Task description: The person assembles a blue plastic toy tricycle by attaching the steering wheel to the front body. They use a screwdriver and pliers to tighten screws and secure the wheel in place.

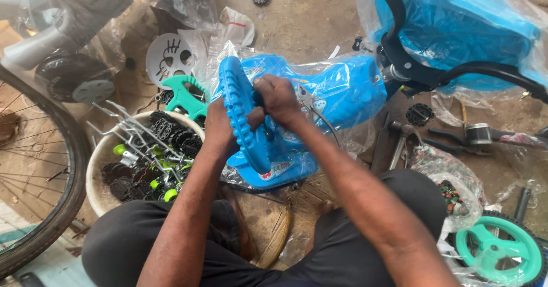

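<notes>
Blue wheel held on edge between the knees, above the blue toy body; long axis runs from upper left to lower right, away from the person. Left hand wraps the rim from the left. Right hand closed at the hub side, equally near. Bowl of small parts sits just left.

A tub of small parts lies left of the wheel, a bagged seat behind right.
</notes>
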